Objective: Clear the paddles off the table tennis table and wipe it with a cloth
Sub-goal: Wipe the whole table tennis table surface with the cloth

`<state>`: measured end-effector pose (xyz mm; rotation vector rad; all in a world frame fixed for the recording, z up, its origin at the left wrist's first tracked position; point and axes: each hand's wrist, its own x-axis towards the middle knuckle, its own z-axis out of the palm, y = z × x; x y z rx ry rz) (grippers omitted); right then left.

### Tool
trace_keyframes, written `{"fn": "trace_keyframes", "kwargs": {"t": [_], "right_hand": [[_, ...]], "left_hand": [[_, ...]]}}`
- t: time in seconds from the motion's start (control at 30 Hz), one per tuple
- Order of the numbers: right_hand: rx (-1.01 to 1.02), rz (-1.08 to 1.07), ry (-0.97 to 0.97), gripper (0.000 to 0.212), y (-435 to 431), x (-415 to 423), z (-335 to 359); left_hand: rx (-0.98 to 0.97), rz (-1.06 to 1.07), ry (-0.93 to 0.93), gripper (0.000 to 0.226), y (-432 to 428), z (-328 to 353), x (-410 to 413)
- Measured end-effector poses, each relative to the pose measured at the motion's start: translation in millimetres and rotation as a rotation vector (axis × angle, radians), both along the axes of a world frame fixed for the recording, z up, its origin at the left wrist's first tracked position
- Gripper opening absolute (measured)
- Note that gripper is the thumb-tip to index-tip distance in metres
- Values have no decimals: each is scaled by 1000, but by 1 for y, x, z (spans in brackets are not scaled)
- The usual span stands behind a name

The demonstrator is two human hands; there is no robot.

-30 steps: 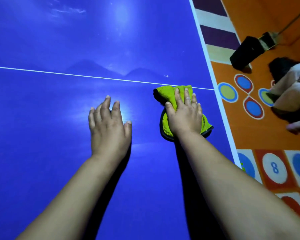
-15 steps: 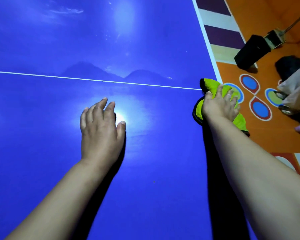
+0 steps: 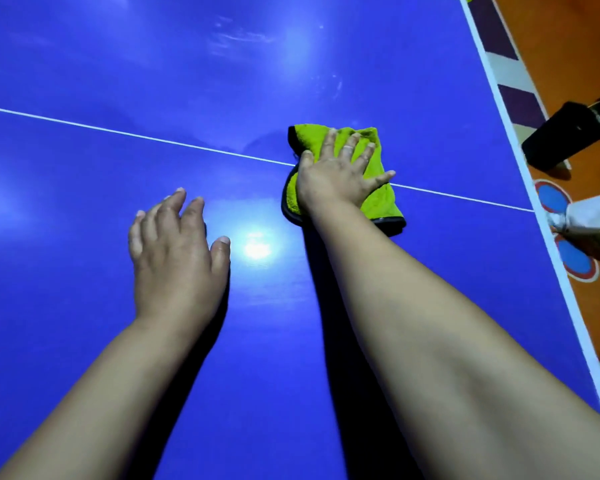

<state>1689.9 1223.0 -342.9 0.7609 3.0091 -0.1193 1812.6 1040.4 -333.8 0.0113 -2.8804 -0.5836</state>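
A blue table tennis table (image 3: 84,64) with a white centre line fills the view. A folded lime-green cloth (image 3: 381,199) with a dark edge lies on the line, right of centre. My right hand (image 3: 336,171) presses flat on the cloth with its fingers spread. My left hand (image 3: 174,258) rests flat on the bare blue surface, to the left of the cloth and nearer to me. No paddle is in view.
The table's white right edge (image 3: 520,157) runs diagonally down the right side. Beyond it lies an orange floor mat with coloured circles (image 3: 551,199). A black object (image 3: 561,136) sits on the floor, and part of another person (image 3: 596,216) shows at the right edge.
My right hand has slid the cloth from the table's right edge back left and farther away, onto the white centre line. My left hand stays flat on the table.
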Motion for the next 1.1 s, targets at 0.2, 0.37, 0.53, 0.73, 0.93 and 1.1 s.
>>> {"fn": "trace_keyframes", "kwargs": {"t": [0.2,0.37,0.53,0.73,0.93,1.1], "right_hand": [[-43,186,-7,63,-109,-15,1],[-44,365,-30,62,-188,-5,1],[-33,533,-44,62,-243,24,4],[-6,686,-51,62,-278,88,11],[11,802,-96,62,-303,174,17],[39,883,-127,67,-319,247,18]], "left_hand": [[-1,102,5,50,-79,0,11],[-13,193,-8,50,-151,-3,34],[-4,235,-23,49,-207,-3,64],[9,257,-60,49,-266,7,108],[9,252,-148,49,-306,20,168],[-10,283,-187,50,-324,19,227]]}}
